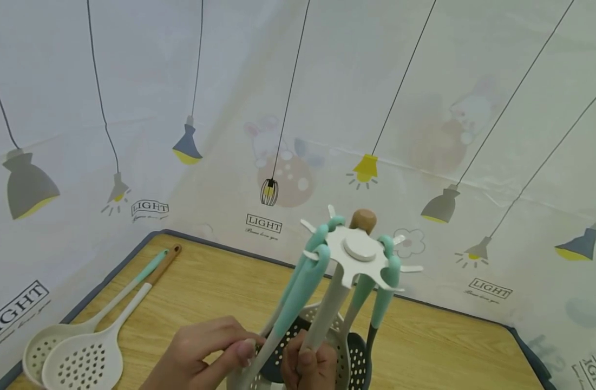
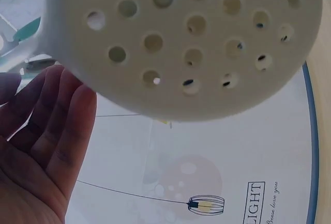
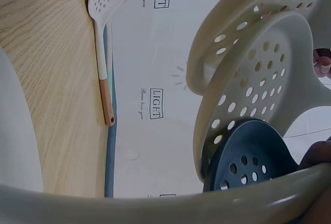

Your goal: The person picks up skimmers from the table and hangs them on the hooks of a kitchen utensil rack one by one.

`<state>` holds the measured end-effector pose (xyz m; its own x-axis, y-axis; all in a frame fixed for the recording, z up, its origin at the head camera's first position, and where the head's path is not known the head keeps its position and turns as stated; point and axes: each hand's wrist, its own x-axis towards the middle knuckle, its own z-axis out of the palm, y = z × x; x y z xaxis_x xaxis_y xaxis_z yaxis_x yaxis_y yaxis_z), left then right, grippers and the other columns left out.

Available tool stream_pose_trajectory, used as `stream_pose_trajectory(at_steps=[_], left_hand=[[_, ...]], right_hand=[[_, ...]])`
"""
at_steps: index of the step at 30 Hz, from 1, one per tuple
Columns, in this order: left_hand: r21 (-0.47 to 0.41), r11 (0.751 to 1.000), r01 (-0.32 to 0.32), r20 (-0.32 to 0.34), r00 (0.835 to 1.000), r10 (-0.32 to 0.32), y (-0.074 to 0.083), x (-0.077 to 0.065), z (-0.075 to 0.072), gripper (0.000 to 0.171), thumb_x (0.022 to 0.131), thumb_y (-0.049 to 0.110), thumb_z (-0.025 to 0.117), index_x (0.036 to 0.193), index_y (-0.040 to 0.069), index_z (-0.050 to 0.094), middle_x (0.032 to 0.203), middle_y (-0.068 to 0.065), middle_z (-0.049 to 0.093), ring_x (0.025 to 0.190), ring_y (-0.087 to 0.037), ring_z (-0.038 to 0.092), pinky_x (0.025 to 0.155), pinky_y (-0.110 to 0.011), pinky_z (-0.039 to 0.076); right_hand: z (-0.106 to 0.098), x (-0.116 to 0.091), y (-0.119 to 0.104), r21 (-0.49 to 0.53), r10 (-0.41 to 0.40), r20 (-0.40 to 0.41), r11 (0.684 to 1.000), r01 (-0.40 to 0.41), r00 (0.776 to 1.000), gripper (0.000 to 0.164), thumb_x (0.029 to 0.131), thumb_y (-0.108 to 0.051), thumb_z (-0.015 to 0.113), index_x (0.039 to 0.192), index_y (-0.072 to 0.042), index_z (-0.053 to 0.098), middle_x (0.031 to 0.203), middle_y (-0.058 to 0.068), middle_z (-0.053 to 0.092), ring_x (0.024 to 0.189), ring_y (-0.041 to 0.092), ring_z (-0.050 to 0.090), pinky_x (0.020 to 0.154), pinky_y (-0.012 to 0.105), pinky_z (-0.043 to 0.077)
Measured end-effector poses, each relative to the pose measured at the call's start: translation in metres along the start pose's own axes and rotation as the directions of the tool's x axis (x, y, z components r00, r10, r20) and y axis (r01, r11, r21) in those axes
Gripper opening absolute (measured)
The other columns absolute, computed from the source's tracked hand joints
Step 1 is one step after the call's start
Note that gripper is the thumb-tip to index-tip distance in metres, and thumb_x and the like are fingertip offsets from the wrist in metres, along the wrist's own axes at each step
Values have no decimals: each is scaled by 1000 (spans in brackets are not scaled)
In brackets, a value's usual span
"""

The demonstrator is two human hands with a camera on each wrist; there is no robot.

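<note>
My right hand [image 1: 311, 364] grips the grey post [image 1: 327, 309] of a utensil rack, below its white star-shaped top [image 1: 344, 260]. Several utensils with mint handles hang from the hooks, and a wooden handle [image 1: 363, 221] shows at the back. My left hand [image 1: 205, 352] pinches the shaft of a cream skimmer [image 2: 196, 43] on the left of the rack, thumb and forefinger at its neck. That skimmer's perforated head fills the top of the left wrist view. In the right wrist view, pale skimmers [image 3: 269, 74] and a dark blue skimmer [image 3: 253, 151] hang close together.
On the left of the wood-grain table [image 1: 190, 281] lie a white skimmer [image 1: 85, 360] with a wooden handle and a cream skimmer [image 1: 39, 346] with a mint handle, partly overlapped. A pale sheet [image 1: 327, 81] printed with lamps stands behind the table's dark blue edge.
</note>
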<state>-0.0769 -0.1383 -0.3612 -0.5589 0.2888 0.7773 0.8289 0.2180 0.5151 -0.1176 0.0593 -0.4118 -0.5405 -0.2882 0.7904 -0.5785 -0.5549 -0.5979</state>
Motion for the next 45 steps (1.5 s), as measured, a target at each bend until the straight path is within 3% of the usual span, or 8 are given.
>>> stream_pose_trajectory(at_steps=[6,11,13,16,20,33,37,45], left_hand=[[67,998,5,-84,996,0,-8,3,-10,36,88,-17,63,102,15,73,79,7,68,70,2,61,66,-12,52],[215,948,233,-135,969,-207,-13,1,-23,29,96,-4,63,95,23,72,80,14,68,69,3,62,62,-16,54],[306,859,410,-142,912,-385,-15,1,-31,17,100,13,63,95,26,74,83,16,68,72,4,62,62,-17,54],[442,666,600,-131,778,-614,-22,-1,-45,16,101,34,62,100,25,75,90,14,71,79,0,64,67,-24,55],[563,487,668,-101,639,-762,-37,-7,-65,34,101,43,61,114,14,74,104,0,75,92,-17,69,75,-40,57],[666,232,709,-168,445,-880,-73,-32,-98,58,102,31,61,135,-15,51,105,-34,63,68,-23,59,54,-35,45],[682,212,700,-172,435,-884,-82,-42,-101,41,100,19,64,119,-17,56,87,-27,61,62,-22,55,51,-35,44],[714,232,660,-167,482,-860,-92,-58,-99,25,94,13,70,90,-10,59,70,-16,53,57,-23,50,49,-34,41]], right_hand=[[0,2,2,-4,9,-21,1000,-9,1000,48,112,-24,32,78,9,36,52,13,27,34,20,23,26,23,25],[0,1,2,6,2,-21,1000,-2,1000,48,112,-25,33,78,9,36,51,13,27,33,19,22,25,23,23],[0,0,2,9,-9,-18,1000,9,1000,48,112,-25,32,79,9,36,51,13,27,32,19,22,24,23,23],[1,0,4,28,-29,-3,999,29,1000,47,112,-24,32,79,9,36,52,13,27,32,18,22,24,23,23],[3,0,5,47,-37,1,998,37,999,47,112,-23,31,79,10,36,52,14,27,33,18,22,24,24,22],[2,-2,3,10,3,-29,1000,-3,1000,48,111,-26,34,78,8,37,51,12,27,34,19,23,25,22,24],[2,-2,2,10,13,-30,1000,-13,999,48,111,-26,34,78,9,37,52,12,27,34,20,23,26,22,24],[2,-2,1,9,18,-26,1000,-17,1000,46,112,-23,32,79,9,36,52,13,27,34,20,23,26,22,25]])
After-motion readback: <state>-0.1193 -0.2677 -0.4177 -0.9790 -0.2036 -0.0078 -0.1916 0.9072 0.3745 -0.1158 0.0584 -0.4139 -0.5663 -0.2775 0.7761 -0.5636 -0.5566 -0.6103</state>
